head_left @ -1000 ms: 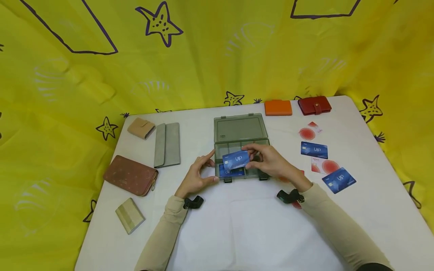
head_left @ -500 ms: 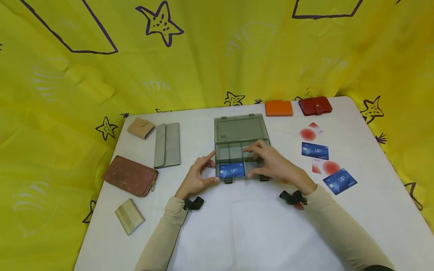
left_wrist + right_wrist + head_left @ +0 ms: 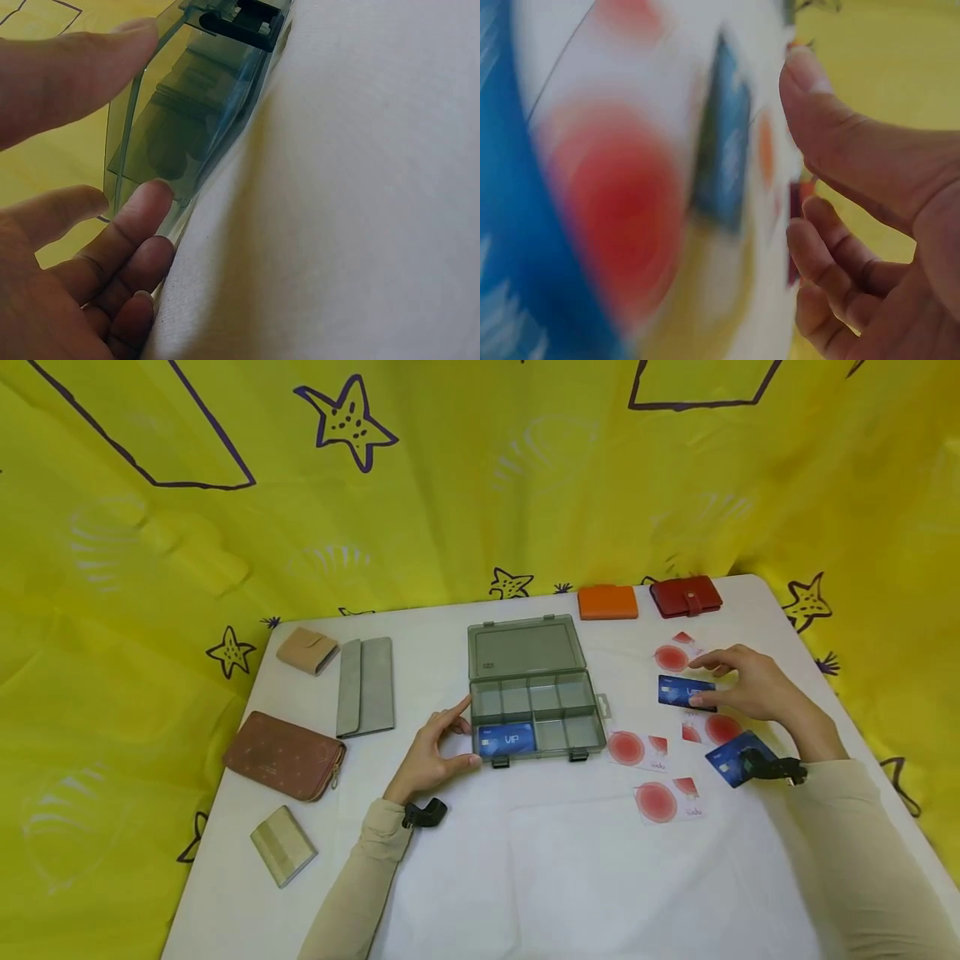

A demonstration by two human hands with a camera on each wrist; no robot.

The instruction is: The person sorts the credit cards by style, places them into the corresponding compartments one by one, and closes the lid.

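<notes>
A translucent grey-green divided box (image 3: 555,752) lies with its lid (image 3: 527,647) folded back. In its front-left compartment lies a blue VIP card (image 3: 507,739). My left hand (image 3: 427,752) rests at the box's left side, thumb at the front corner and index fingertip further back along the edge. In the left wrist view, the thumb (image 3: 82,71) overlaps the box's edge. Over on the right, my right hand (image 3: 753,689) is spread above another blue VIP card (image 3: 675,690), thumb overlapping its right part. The right wrist view shows a gap between thumb and fingers, and blurred cards.
Red-and-white cards (image 3: 657,802) and another blue card (image 3: 731,764) lie right of the box. An orange card holder (image 3: 607,602) and red wallet (image 3: 686,597) sit at the back. Along the left are a brown zip wallet (image 3: 281,755), grey wallet (image 3: 366,687) and two small ones.
My right hand has let go of the blue VIP card in the front-left compartment and moved right to the loose cards. My left hand has stayed at the box.
</notes>
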